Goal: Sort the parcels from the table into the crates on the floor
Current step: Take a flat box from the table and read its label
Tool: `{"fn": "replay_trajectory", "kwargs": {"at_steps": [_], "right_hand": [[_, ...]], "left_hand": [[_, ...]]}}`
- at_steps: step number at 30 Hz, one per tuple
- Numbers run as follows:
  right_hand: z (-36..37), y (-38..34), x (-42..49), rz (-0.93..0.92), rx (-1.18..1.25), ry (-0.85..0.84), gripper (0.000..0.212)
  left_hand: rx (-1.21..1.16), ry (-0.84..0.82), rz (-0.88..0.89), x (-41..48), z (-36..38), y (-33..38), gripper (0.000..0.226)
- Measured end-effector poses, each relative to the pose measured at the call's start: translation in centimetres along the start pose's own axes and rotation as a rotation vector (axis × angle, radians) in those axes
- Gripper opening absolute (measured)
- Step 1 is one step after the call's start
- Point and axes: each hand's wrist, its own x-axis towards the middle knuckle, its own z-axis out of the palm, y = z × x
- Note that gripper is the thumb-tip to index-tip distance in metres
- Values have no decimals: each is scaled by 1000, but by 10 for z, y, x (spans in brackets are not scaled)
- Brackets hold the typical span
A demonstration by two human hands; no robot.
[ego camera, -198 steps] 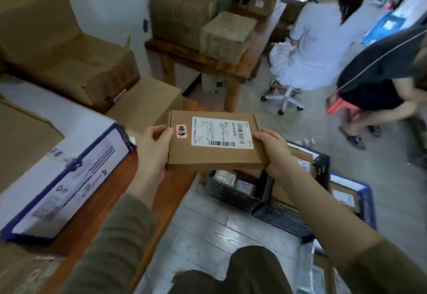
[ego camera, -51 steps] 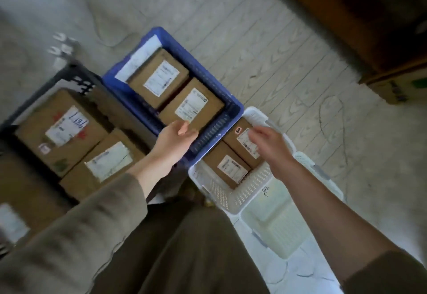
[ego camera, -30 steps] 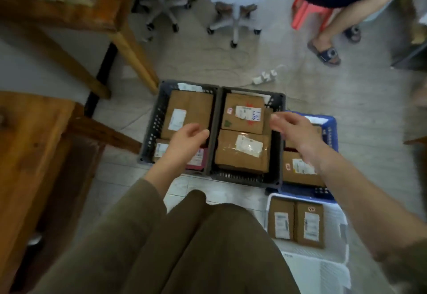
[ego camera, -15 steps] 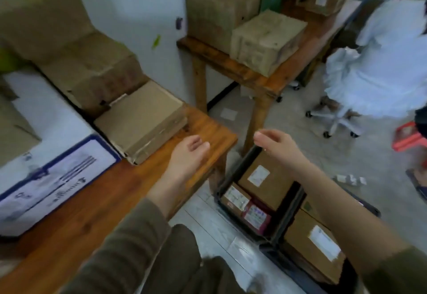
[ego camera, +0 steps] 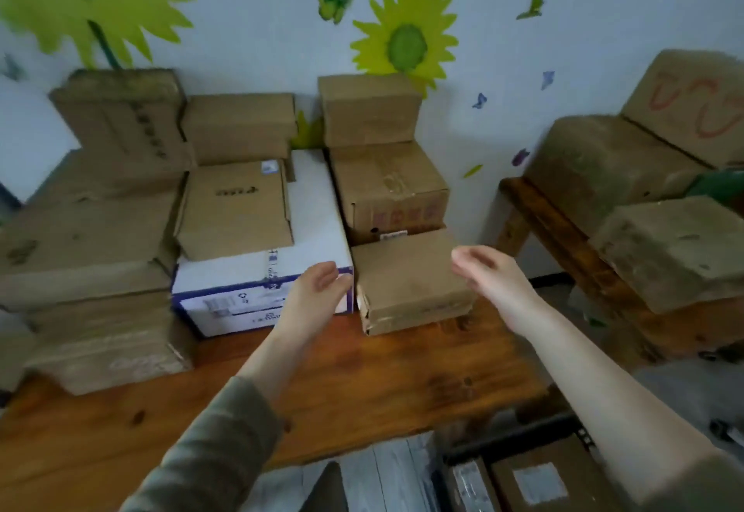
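Observation:
A flat brown cardboard parcel lies on the wooden table, in front of a stack of brown boxes. My left hand hovers just left of it, fingers relaxed and holding nothing. My right hand hovers at its right edge, fingers loosely spread, also holding nothing. To the left stands a white box with blue trim with a flat brown parcel on top. A dark crate with labelled parcels shows on the floor at the bottom right.
More brown boxes are piled on the table's left side and against the wall with sunflower stickers. A second wooden table at the right carries large boxes. My knee shows at the bottom edge.
I put the labelled parcel into a floor crate, then my view swung from the crates up to the table. Both hands, now holding nothing, have come up on either side of the flat brown parcel.

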Motion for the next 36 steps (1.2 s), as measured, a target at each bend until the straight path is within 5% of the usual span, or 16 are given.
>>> {"fn": "replay_trajectory", "kwargs": {"at_steps": [15, 23, 30, 36], "right_hand": [[139, -92, 50, -232, -64, -323, 21], [207, -128, 102, -182, -47, -256, 28], [233, -151, 145, -104, -4, -61, 6], [242, -173, 204, -48, 52, 118, 41]], "left_hand": [[-91, 448, -21, 11, -130, -23, 45], [-32, 362, 12, 96, -202, -21, 50], [65, 246, 70, 186, -237, 2, 51], [18, 303, 45, 256, -238, 18, 51]]}}
